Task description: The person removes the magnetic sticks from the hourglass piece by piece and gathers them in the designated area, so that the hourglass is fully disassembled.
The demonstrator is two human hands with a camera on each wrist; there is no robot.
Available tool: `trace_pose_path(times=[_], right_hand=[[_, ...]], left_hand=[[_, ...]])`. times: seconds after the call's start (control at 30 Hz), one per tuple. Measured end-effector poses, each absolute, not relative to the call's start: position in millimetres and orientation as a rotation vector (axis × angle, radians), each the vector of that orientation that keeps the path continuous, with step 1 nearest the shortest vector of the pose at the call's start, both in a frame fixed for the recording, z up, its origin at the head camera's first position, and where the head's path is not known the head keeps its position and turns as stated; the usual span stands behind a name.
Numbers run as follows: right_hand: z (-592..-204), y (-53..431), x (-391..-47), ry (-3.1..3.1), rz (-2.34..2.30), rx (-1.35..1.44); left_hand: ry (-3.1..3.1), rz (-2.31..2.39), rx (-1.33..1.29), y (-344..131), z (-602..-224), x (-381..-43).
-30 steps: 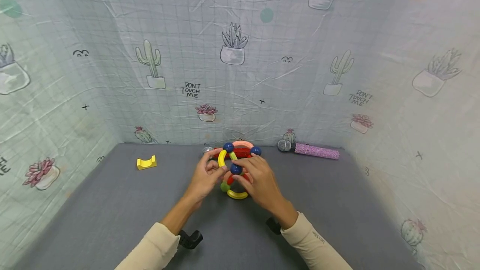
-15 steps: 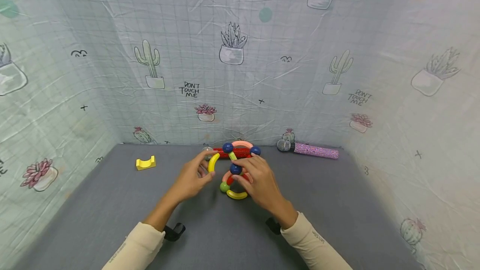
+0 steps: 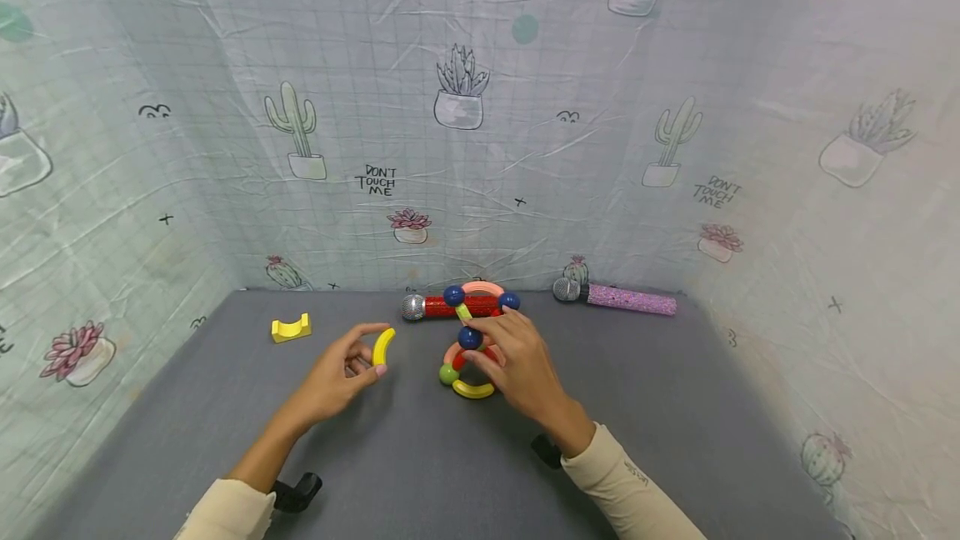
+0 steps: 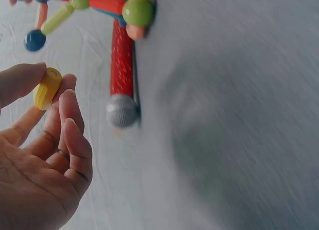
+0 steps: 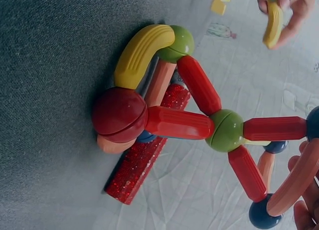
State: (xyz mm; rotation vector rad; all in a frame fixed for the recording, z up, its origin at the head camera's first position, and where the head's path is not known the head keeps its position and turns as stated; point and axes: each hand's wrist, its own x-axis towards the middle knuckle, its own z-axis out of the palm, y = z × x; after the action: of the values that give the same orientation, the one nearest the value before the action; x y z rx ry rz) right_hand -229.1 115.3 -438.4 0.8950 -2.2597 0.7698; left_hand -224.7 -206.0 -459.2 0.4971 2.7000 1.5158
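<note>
My left hand (image 3: 333, 377) pinches a yellow curved magnetic building stick (image 3: 383, 347) between thumb and fingertips, held up to the left of a built frame. In the left wrist view that stick (image 4: 48, 89) shows end-on. The frame joins straight red sticks (image 5: 180, 122), curved sticks and balls; a green ball (image 5: 228, 130) sits at its centre. Low on it are a dark red ball (image 5: 119, 115) and another yellow curved stick (image 5: 144, 53). My right hand (image 3: 528, 369) pinches a dark blue ball (image 3: 470, 338) at the frame's near upper part, covering some of the frame in the head view.
Behind the frame a red glittery microphone (image 3: 438, 307) lies on the grey table (image 3: 420, 473). A purple glittery microphone (image 3: 632, 300) lies at the back right. At the back left sits a yellow notched block (image 3: 291, 328). A cactus-print cloth (image 3: 337, 90) surrounds the table.
My left hand has pulled the yellow curved stick off the frame and carried it left and nearer to me. The right hand stays on the dark blue ball.
</note>
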Motion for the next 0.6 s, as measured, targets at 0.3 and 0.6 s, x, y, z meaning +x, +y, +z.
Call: trace_pose_path(times=[0.3, 0.6], right_hand=[[-438, 121, -229, -2.217, 0.774, 0.900], [-438, 128, -227, -2.231, 0.763, 0.873]], left_hand=[[2.696, 1.457, 0.388, -255, -470, -206], [2.666, 1.434, 0.304, -302, -477, -186]])
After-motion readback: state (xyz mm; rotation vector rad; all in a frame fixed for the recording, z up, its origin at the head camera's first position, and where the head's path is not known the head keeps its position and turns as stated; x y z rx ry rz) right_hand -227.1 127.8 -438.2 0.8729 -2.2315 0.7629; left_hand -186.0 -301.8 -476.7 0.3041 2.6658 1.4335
